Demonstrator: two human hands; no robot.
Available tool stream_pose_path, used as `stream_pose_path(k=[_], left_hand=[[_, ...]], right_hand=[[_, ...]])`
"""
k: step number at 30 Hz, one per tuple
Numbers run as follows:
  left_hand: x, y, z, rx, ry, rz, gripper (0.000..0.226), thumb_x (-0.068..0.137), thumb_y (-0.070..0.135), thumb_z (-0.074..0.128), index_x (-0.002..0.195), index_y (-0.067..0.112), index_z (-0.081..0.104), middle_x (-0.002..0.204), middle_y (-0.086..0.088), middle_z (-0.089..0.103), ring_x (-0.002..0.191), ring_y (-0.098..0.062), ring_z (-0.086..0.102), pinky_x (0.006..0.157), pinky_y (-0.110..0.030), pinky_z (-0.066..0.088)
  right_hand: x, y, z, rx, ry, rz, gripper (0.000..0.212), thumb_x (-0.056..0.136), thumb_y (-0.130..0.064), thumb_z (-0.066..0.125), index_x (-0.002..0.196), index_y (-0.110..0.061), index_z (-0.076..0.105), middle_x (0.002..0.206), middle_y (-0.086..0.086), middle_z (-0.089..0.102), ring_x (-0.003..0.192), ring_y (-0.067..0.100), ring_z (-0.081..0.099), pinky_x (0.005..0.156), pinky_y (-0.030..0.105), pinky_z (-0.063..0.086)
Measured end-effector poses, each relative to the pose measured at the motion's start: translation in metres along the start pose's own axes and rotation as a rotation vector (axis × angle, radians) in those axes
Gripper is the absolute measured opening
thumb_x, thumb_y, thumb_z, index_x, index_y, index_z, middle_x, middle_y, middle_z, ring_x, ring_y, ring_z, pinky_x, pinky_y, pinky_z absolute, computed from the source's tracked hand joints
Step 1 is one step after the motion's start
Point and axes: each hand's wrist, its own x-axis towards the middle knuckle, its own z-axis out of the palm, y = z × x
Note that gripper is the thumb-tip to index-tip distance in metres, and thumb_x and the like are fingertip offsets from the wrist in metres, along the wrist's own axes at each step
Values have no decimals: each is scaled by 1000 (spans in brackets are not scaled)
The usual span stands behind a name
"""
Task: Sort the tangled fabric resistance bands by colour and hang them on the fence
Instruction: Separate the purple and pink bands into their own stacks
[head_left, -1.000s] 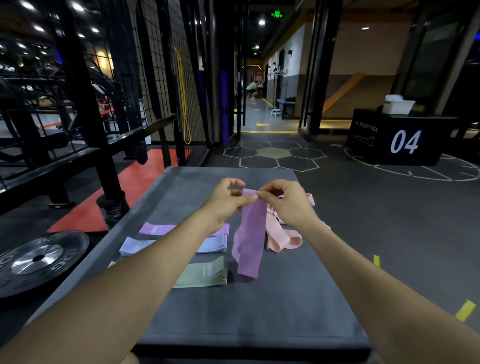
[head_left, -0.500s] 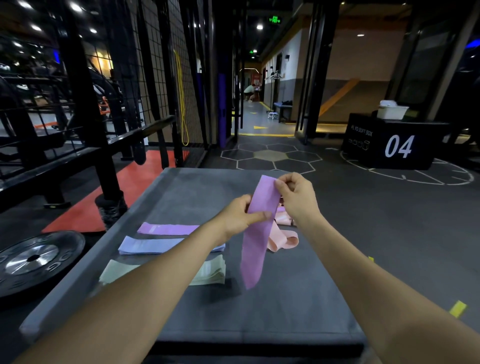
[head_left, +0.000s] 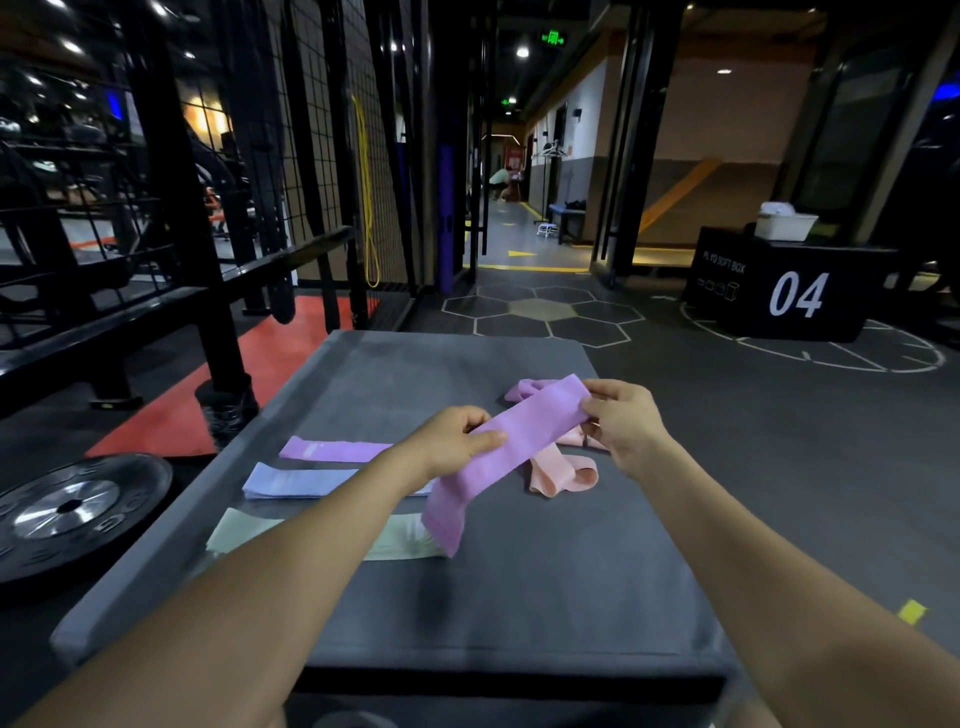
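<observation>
Two hands share one purple band (head_left: 511, 447): your left hand (head_left: 451, 441) pinches it near the middle, your right hand (head_left: 621, 423) pinches its far end, and the near end droops over the green band (head_left: 400, 538) on the grey counter (head_left: 519, 597). It looks light, soft and limp, so you'd do best gripping flat across its width near the ends to keep it untwisted. It is a wide, matte lilac strip. A second purple band (head_left: 332, 449) and a blue band (head_left: 301, 480) lie flat at left; pink bands (head_left: 558, 470) remain tangled just beyond.
</observation>
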Motion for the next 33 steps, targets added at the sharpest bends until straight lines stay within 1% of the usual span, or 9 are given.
stream_pose_path(k=[6, 8, 11, 14, 16, 20, 26, 30, 33], left_hand=[[-9, -8, -20, 180, -66, 6, 37, 70, 35, 80, 82, 6, 60, 75, 1, 52, 68, -15, 43, 65, -26, 35], [-13, -18, -26, 239, -73, -22, 23, 70, 25, 82, 74, 16, 61, 71, 5, 54, 64, -10, 45, 63, -20, 37], [-19, -37, -39, 336, -22, -54, 24, 72, 13, 79, 68, 24, 58, 65, 7, 53, 57, -6, 46, 52, -9, 35], [-23, -51, -49, 440, 108, -76, 26, 76, 12, 74, 66, 25, 54, 67, 6, 52, 65, -13, 48, 55, -17, 35], [-22, -53, -51, 415, 180, -83, 23, 78, 15, 73, 68, 24, 54, 69, 6, 52, 62, -11, 46, 54, -17, 34], [-16, -45, -32, 312, 187, -35, 21, 81, 17, 70, 69, 23, 54, 70, 7, 54, 62, -8, 46, 50, -8, 34], [7, -10, 21, 32, 158, 77, 22, 90, 19, 60, 111, 16, 57, 101, 3, 57, 94, -12, 54, 83, -22, 43], [19, 22, 51, -168, -29, 74, 41, 99, 30, 43, 138, 19, 38, 132, 3, 46, 120, -13, 44, 101, -29, 38], [26, 24, 65, -191, -116, 77, 32, 100, 30, 40, 128, 19, 51, 127, -2, 52, 109, -15, 47, 93, -30, 39]], right_hand=[[7, 9, 3, -103, 81, 9, 32, 84, 9, 49, 73, -17, 64, 90, 10, 66, 83, 25, 61, 75, 35, 53], [9, 12, 0, -66, 159, 21, 31, 83, 8, 50, 68, -17, 62, 93, 11, 65, 86, 25, 59, 79, 35, 51], [8, 18, -10, -63, 206, 39, 26, 87, 5, 50, 73, -15, 61, 84, 7, 60, 71, 18, 52, 61, 23, 43], [9, 29, -16, -73, 193, 86, 24, 86, 4, 51, 75, -15, 61, 91, 6, 57, 58, 10, 46, 46, 17, 38], [8, 33, -14, -78, 167, 90, 27, 85, 6, 51, 71, -15, 60, 97, 6, 55, 56, 11, 46, 39, 12, 37], [7, 26, 0, -63, 50, 46, 33, 87, 11, 44, 69, -11, 61, 84, 12, 62, 67, 19, 55, 64, 28, 49], [-9, 10, 4, 121, -158, 44, 29, 89, 13, 43, 73, -4, 59, 73, 4, 62, 71, 19, 61, 63, 27, 50], [-17, 0, -13, 266, -314, 18, 33, 87, 19, 34, 70, -1, 54, 60, 2, 67, 57, 12, 63, 58, 22, 50], [-18, -5, -29, 361, -321, 18, 44, 81, 20, 29, 57, -4, 58, 57, 6, 64, 56, 17, 62, 55, 24, 51]])
